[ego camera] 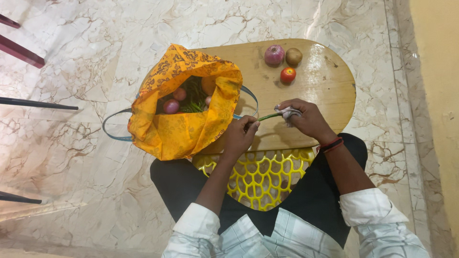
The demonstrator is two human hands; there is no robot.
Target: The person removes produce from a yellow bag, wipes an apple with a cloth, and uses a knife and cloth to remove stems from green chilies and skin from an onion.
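My left hand point(241, 134) pinches one end of a thin green chilli point(268, 116) over the wooden board point(320, 91). A small white cloth point(288, 113) is wrapped around the chilli's other end, held in my right hand point(308, 119). Just left of my hands stands an open orange patterned cloth bag point(184, 107) with onions and green vegetables inside.
A purple onion point(274, 55), a potato point(293, 56) and a red tomato point(288, 75) lie at the board's far side. A yellow plastic basket point(260, 174) sits in my lap. Dark chair legs point(21, 52) stand at the left on the marble floor.
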